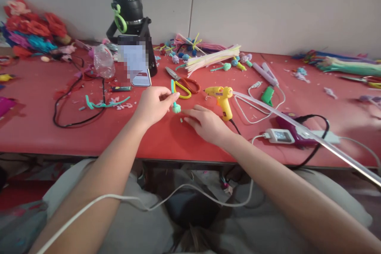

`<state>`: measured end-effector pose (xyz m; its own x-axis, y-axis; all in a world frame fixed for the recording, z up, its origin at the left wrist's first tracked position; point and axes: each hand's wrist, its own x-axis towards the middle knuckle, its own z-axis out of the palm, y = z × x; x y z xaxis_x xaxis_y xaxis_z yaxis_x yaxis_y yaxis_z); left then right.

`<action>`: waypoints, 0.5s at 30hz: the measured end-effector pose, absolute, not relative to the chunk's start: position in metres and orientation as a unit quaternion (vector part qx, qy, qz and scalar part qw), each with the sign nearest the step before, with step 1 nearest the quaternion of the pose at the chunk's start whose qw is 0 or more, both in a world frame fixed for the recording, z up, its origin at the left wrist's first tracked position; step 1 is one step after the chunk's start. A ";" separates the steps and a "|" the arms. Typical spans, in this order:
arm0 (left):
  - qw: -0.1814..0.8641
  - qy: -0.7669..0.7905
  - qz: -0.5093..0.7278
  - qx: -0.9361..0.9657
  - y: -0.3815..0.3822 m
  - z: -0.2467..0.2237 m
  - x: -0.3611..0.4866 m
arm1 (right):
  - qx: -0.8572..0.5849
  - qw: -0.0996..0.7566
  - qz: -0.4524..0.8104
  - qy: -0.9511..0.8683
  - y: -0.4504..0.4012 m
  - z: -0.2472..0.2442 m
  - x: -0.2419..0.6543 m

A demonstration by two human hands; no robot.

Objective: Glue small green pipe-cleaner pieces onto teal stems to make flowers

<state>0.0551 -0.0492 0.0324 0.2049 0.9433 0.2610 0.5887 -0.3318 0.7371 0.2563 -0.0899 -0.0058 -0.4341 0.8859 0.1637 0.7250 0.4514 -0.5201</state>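
Observation:
Between the thumb and fingers of my left hand [159,105] is a short mint-green pipe cleaner with a small fuzzy ball [176,108] at its lower end. My right hand [208,124] is just to the right, low over the table, fingers stretched out and the index tip close to the ball; I cannot tell if they touch. A tiny green scrap [181,120] lies below the ball. Behind my hands are scissors [186,87] with yellow and orange handles. A yellow glue gun [222,101] with a long clear glue stick [297,129] lies beside my right hand.
A black bottle [131,12] and a phone [141,77] stand at the back. Bundled pale pipe cleaners [212,59] lie behind the scissors. A black cable [70,125] loops on the left. A white-screened device [280,136] sits on the right, and a white cable [184,186] crosses my lap.

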 end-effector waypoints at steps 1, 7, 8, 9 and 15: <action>0.247 0.519 0.353 0.738 -0.050 0.031 0.055 | -0.489 0.215 0.187 -0.824 -0.085 -0.010 0.252; 0.234 0.518 0.347 0.746 -0.051 0.026 0.055 | -0.505 0.261 0.196 -0.799 -0.076 -0.023 0.244; 0.234 0.518 0.348 0.746 -0.051 0.025 0.056 | -0.502 0.267 0.201 -0.798 -0.077 -0.023 0.243; 0.233 0.518 0.348 0.746 -0.052 0.025 0.056 | -0.499 0.271 0.206 -0.797 -0.078 -0.023 0.242; 0.221 0.520 0.342 0.751 -0.054 0.027 0.056 | -0.506 0.262 0.208 -0.795 -0.081 -0.019 0.237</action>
<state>0.0556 -0.0535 0.0271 0.2258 0.9316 0.2848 0.6294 -0.3626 0.6872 0.2370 -0.0809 -0.0188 -0.3500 0.9138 0.2062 0.6951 0.4009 -0.5967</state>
